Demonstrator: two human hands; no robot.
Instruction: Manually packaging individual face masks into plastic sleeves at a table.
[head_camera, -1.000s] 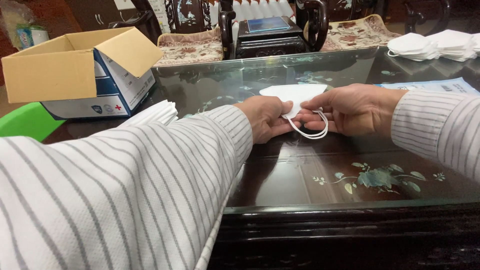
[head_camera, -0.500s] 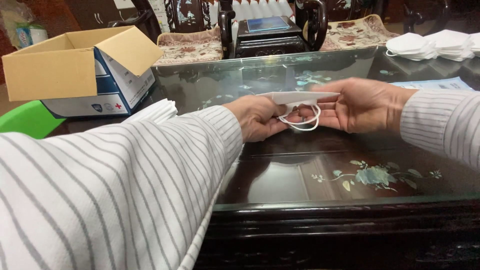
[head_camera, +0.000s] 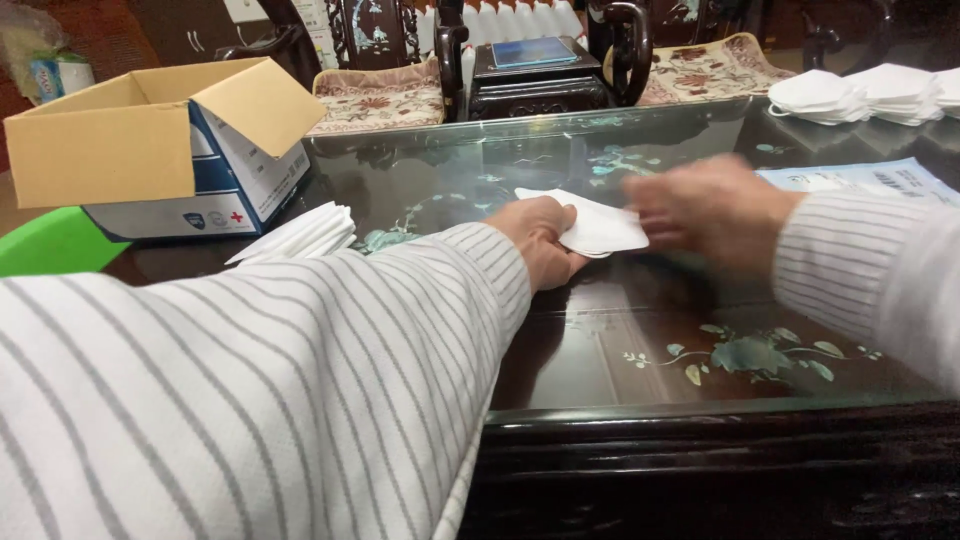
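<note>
A folded white face mask (head_camera: 598, 226) is pinched at its left end by my left hand (head_camera: 540, 245), just above the dark glass-topped table (head_camera: 640, 350). My right hand (head_camera: 705, 212) is blurred with motion beside the mask's right end; whether it touches the mask cannot be told. Both arms wear white sleeves with grey stripes. The mask's ear loops are out of sight.
An open cardboard box (head_camera: 160, 150) stands at the far left, with a stack of white masks (head_camera: 300, 233) beside it. More white masks (head_camera: 865, 95) lie piled at the far right, near a blue printed sheet (head_camera: 865, 178). Carved dark chairs stand behind the table.
The mask was held stretched between both hands with its loops hanging. Now my left hand holds it alone and my right hand has moved off to the right in a blur.
</note>
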